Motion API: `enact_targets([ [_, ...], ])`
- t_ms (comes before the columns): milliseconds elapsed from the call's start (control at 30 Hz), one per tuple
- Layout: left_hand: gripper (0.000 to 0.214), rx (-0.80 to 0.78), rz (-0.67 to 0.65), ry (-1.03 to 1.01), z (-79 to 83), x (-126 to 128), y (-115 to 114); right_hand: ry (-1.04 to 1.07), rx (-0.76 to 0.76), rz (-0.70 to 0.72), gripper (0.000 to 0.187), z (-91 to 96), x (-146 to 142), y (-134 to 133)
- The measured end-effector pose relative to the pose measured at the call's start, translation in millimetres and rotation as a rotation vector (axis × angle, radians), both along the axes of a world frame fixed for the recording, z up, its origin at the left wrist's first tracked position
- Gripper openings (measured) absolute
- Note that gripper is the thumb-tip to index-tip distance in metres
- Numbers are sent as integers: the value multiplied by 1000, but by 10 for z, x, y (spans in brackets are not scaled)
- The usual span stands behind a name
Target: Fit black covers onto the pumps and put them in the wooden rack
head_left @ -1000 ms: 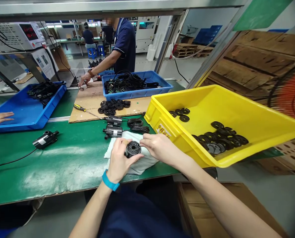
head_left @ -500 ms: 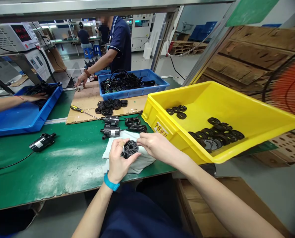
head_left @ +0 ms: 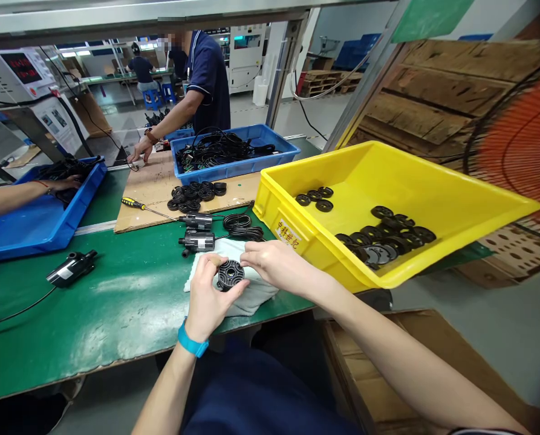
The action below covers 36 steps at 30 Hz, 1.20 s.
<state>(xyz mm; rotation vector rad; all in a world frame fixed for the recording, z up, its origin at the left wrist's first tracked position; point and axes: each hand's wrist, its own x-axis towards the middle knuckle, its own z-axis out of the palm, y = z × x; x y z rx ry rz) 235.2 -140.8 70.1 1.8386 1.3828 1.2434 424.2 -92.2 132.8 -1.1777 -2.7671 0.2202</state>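
Observation:
My left hand (head_left: 208, 293) curls its fingers and thumb around a round black plastic part (head_left: 231, 275) with curved ribs and a hole in its middle, ribbed face up. At the part's right edge, the fingers of my right hand (head_left: 267, 261) are pressed together against the rim; their tips are partly hidden. A pale cloth (head_left: 251, 299) lies under both hands. Just beyond the cloth are two black cylindrical pumps (head_left: 199, 241) with white labels and a coiled black cable (head_left: 240, 226).
A yellow bin (head_left: 315, 260) with several black discs stands at right. Behind are a screwdriver (head_left: 133, 203), a pile of black round parts (head_left: 196, 194) and a blue tray of cables (head_left: 192, 177). At left lies another pump (head_left: 72, 269). Co-workers' hands reach in at left (head_left: 65, 184) and behind (head_left: 140, 150).
The whole view has shifted slightly, so things appear further left. Both hands keep their places on the black part. The co-worker's hand at left has moved within the blue tray.

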Motion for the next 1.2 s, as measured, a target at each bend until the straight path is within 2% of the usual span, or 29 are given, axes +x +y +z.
enact_targets([
  [100,40,-17,-26,15,25,3,-5,-23,-8,2,24,16,-14,11],
  [333,33,-64,20,76,92,56,-16,-115,29,6,21,59,-73,-18],
  [633,27,-69,2,109,94,118,36,-361,34,-60,19,282,-326,-129],
  [767,26,-67,2,125,83,156,40,-375,88,-102,18,265,-406,-197],
  [900,28,-74,31,95,35,158,24,-209,223,-136,18,62,-357,-261],
  [1033,30,-45,68,101,-19,157,6,172,430,-179,23,-229,-235,-322],
  [1133,30,-17,67,100,-37,153,-3,473,581,-203,32,-422,-200,-520],
  [1200,31,-9,76,99,-38,141,-6,599,619,-145,40,-556,-229,-753],
])
